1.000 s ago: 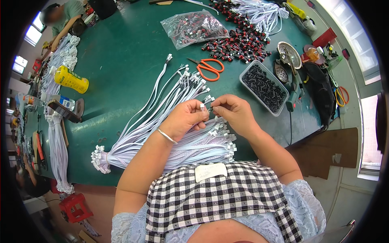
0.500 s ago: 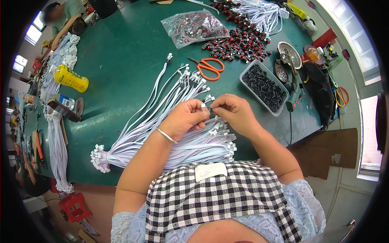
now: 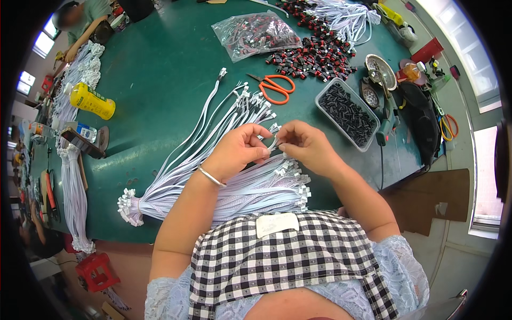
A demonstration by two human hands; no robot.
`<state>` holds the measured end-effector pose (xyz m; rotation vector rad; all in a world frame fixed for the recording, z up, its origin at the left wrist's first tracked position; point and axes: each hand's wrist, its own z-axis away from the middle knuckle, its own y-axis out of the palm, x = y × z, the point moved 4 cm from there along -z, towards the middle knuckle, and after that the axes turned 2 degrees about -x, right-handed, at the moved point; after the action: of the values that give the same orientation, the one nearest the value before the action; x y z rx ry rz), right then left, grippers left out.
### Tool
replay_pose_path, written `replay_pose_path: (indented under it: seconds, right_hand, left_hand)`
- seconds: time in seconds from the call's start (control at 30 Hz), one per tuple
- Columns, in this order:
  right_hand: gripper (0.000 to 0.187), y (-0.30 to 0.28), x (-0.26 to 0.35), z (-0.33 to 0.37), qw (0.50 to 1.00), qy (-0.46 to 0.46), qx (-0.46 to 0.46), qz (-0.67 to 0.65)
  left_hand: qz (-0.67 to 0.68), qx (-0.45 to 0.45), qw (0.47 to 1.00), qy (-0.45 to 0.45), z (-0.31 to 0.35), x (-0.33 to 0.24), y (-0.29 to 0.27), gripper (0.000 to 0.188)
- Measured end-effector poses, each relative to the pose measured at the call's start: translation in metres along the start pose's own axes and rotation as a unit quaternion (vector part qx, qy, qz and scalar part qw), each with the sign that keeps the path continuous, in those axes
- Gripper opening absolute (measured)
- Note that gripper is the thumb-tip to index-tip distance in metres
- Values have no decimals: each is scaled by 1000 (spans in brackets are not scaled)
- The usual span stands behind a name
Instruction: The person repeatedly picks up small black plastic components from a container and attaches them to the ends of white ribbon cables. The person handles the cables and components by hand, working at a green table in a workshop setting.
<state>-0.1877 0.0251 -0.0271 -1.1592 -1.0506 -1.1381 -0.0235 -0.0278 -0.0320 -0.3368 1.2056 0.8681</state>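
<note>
A bundle of flat white cables (image 3: 176,192) with white plugs lies fanned out on the table under my hands, tied together at its left end. Over its far right part, my left hand (image 3: 240,150) is half curled, with a gap between thumb and forefinger and no plug visible in it. Close beside it, fingertips nearly meeting the left ones, my right hand (image 3: 305,146) pinches something small and dark, too hidden to name. To its right stands a clear plastic tub (image 3: 348,140) of short black tubes (image 3: 346,112).
Orange-handled scissors (image 3: 277,89) lie beyond the cables. Farther back are a clear bag (image 3: 256,34) of red-and-black parts and a loose heap of them (image 3: 314,56). A yellow bottle (image 3: 92,101) lies at the left; a metal bowl (image 3: 381,72) sits right. A person (image 3: 88,24) works far left.
My left thumb and fingers have come apart and the white plug they held no longer shows there. The left hand has shifted slightly left; the right hand still pinches.
</note>
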Motion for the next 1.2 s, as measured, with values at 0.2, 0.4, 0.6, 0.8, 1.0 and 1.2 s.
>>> replay_pose_path:
  seconds: [0.2,0.4,0.6,0.8,1.0,1.2]
  right_hand:
    - [40,8,8,-6,999,7,8,45]
    - [46,6,4,-13,999,22,21,-24]
    - [28,-51,43,-18,892,-199,-83,398]
    - [22,-124,41,4,742,-85,-80,660]
    - [18,-133,13,1,773,-26,-54,631]
    - [12,-138,6,2,789,-59,-49,610]
  left_hand:
    - [-73,-80,992,68,2,-5,-3,26]
    - [-158,-142,966,147,4,-10,-1,15]
    - [-429,-284,803,301,4,-22,-9,11]
    - [-530,-247,735,343,10,-28,11,12]
    - [-558,-117,786,238,14,-5,27,14]
    - [-518,-52,827,213,14,-1,27,17]
